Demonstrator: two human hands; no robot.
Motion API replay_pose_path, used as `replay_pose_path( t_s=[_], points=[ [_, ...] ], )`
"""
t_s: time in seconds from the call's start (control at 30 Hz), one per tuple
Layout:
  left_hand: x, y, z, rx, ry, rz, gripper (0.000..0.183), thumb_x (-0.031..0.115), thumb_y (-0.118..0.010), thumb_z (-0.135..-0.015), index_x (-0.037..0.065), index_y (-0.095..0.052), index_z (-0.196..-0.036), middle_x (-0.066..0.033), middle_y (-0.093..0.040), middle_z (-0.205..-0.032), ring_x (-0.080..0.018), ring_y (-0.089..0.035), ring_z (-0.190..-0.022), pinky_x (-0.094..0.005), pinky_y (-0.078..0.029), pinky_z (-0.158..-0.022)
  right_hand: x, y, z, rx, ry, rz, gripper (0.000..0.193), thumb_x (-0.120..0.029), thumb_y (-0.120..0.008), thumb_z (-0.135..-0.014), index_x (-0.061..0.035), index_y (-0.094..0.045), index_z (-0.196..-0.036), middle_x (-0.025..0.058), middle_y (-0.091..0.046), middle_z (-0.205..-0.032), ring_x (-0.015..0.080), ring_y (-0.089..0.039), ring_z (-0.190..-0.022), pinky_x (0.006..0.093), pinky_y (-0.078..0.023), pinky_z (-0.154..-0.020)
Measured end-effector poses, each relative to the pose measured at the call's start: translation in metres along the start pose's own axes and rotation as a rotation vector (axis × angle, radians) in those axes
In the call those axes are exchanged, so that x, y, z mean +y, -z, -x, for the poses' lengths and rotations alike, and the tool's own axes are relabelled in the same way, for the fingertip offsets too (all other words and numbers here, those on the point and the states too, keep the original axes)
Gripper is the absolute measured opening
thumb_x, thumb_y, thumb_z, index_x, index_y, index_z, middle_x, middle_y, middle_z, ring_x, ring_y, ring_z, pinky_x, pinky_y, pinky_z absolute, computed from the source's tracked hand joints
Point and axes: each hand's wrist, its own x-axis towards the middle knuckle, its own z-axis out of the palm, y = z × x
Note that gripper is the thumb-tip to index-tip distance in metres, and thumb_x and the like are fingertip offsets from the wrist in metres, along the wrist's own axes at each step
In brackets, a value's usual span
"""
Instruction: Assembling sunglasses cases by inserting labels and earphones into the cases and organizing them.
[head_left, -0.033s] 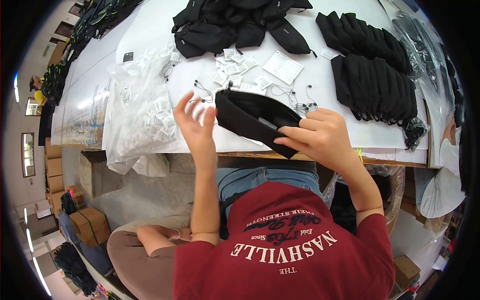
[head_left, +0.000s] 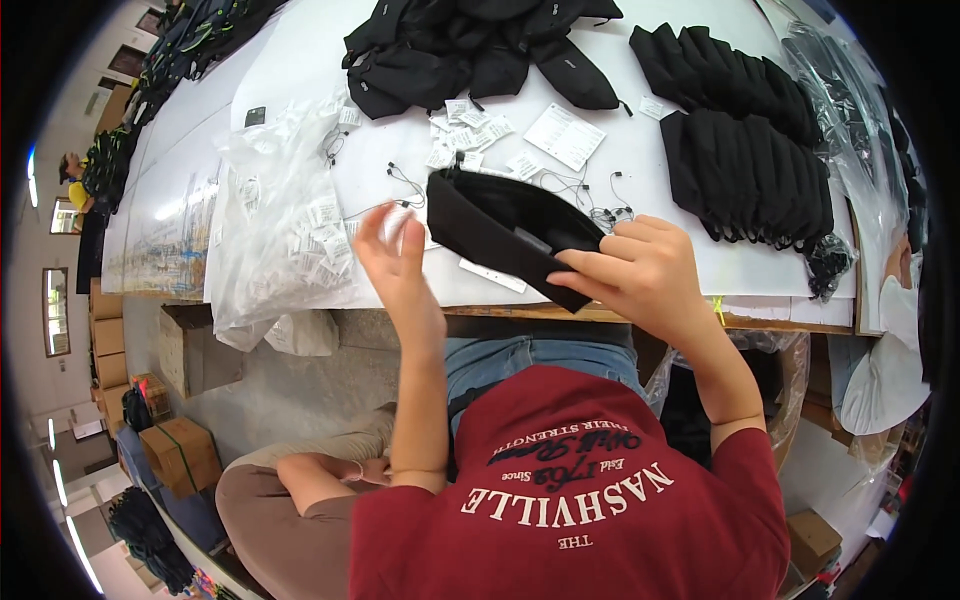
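Note:
A black zip pouch [head_left: 480, 225] hangs tilted over the table's near edge, its mouth gaping and a pale strip showing inside. My right hand [head_left: 645, 270] pinches its right end between thumb and fingers. Just left of the pouch, my left hand [head_left: 398, 265] is raised with its fingers apart, slightly blurred and holding nothing I can see. Beyond the pouch lie small white tags [head_left: 465, 135], a larger printed card [head_left: 565, 136] and black cord loops [head_left: 605, 212]. A clear plastic bag [head_left: 285, 215] full of white tags rests left of my left hand.
A heap of black pouches [head_left: 430, 75] lies at the far middle of the white table [head_left: 390, 135]. Two neat rows of black pouches [head_left: 745, 180] lie at right, beside clear plastic wrap [head_left: 850, 110]. Another person [head_left: 330, 475] sits at lower left, near cardboard boxes [head_left: 180, 453].
My left hand has dropped slightly toward me, its fingers still apart. The pouch has barely shifted, and a white strip on the table beneath it shows more. My right hand keeps its hold.

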Motion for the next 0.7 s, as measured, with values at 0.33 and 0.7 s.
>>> replay_pose_path(
  t_s=[0.33,0.7],
  points=[
    [-0.001,-0.022,0.037,-0.116,0.49,0.707,0.039,0.018,-0.066,-0.085,0.008,-0.05,-0.12,-0.0042,-0.058,-0.11,-0.0185,-0.057,-0.101,-0.0335,-0.048,-0.087,-0.029,-0.028,0.018,0.33,-0.58,-0.535,0.011,-0.019,-0.068,-0.082,-0.009,-0.066,-0.081,-0.0016,-0.04,-0.049,0.0083,-0.035,-0.043,0.0249,-0.029,-0.043],
    [0.015,-0.026,0.045,-0.378,0.54,0.448,0.028,0.005,-0.07,-0.077,-0.004,-0.06,-0.102,-0.009,-0.066,-0.09,-0.015,-0.064,-0.077,-0.0256,-0.052,-0.068,-0.013,-0.036,0.007,0.183,-0.603,-1.113,0.029,-0.023,-0.049,-0.095,0.0035,-0.061,-0.095,0.0055,-0.058,-0.079,0.0119,-0.052,-0.074,0.0251,-0.041,-0.069]
  ],
)
